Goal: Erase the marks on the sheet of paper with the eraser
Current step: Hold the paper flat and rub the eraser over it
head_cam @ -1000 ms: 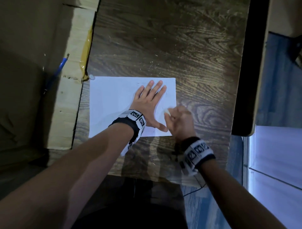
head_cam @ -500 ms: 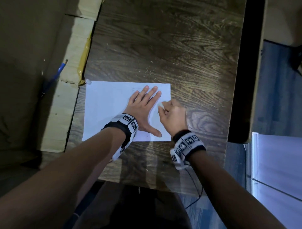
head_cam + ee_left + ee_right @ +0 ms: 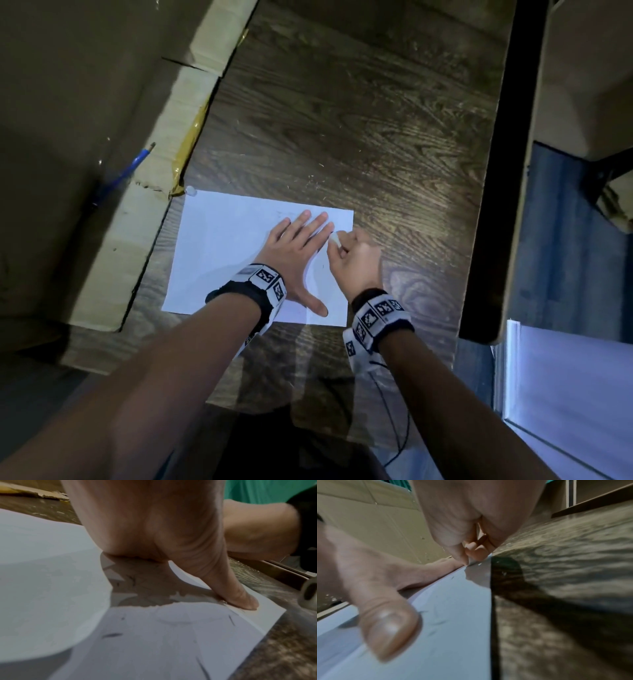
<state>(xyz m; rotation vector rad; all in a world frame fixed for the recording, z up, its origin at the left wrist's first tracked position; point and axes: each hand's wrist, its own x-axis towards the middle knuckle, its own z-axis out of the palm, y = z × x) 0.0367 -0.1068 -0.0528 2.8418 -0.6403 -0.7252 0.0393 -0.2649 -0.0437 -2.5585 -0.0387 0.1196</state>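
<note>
A white sheet of paper [image 3: 222,253] lies on the dark wooden table [image 3: 359,137]. My left hand [image 3: 294,250] lies flat on the sheet's right half, fingers straight and thumb spread toward the near edge. My right hand [image 3: 352,257] pinches a small white eraser [image 3: 335,238] and holds its tip on the paper beside the left fingertips, near the right edge. Faint pencil marks [image 3: 112,635] show on the paper in the left wrist view. In the right wrist view the eraser [image 3: 471,561] sits between thumb and fingers, on the sheet [image 3: 453,615].
A cardboard box [image 3: 113,192] stands along the table's left side, with a blue pen [image 3: 137,164] on it. A small white bit [image 3: 191,191] lies at the sheet's far left corner. The table's dark right edge [image 3: 493,205] borders a blue floor and a white panel [image 3: 565,394].
My right hand has moved with the eraser away from me along the sheet's right side, up to the left fingertips. The left hand stays flat on the paper.
</note>
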